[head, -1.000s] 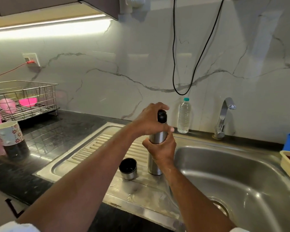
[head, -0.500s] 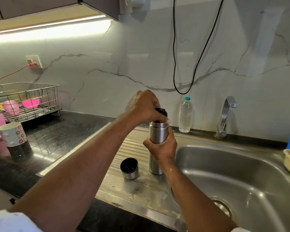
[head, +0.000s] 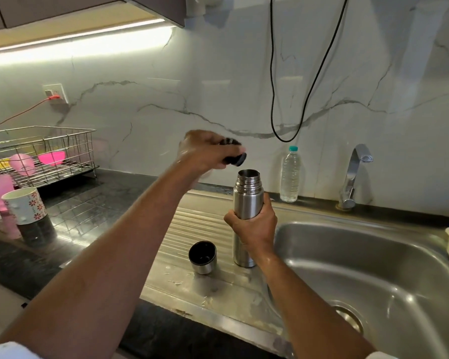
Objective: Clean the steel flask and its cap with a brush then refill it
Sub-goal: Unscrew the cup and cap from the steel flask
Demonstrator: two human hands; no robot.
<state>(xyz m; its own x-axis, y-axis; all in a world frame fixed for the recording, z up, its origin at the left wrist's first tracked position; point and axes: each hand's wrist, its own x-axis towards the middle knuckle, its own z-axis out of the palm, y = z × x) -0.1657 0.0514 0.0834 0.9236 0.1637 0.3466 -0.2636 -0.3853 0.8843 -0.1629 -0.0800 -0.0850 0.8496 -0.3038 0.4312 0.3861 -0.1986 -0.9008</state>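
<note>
The sink [head: 373, 268] took up the right of the counter, its basin dry-looking and holding nothing that could be seen, with the ribbed draining board [head: 192, 224] joined to its left side. The tap [head: 354, 174] stood at the back edge and no water ran from it. On the dark counter to the far left sat a wire dish rack [head: 40, 151] and a flowered mug [head: 25, 206], and a clear water bottle [head: 289, 174] stood against the wall just behind the board.

The flask [head: 247, 198] stood upright on the draining board, near the basin's left rim, its threaded mouth open and bare. The right hand [head: 253, 229] gripped its middle, fingers curled round the steel body and thumb up the side. The left hand [head: 208, 154] was held above and to the left of the mouth, apart from it, fingers curled over a black stopper [head: 235, 158]; that hand was blurred, so how each finger lay could not be told exactly. The cap [head: 202, 256], a small steel cup with a dark inside, stood mouth up on the board just left of the flask, not touching it.

As a judgement, only the opening was done: cap off, stopper out. No brush showed anywhere in view, nothing looked soapy, and whether the flask held any liquid could not be seen. Scrubbing the flask and cap, rinsing and refilling all seemed left to do.
</note>
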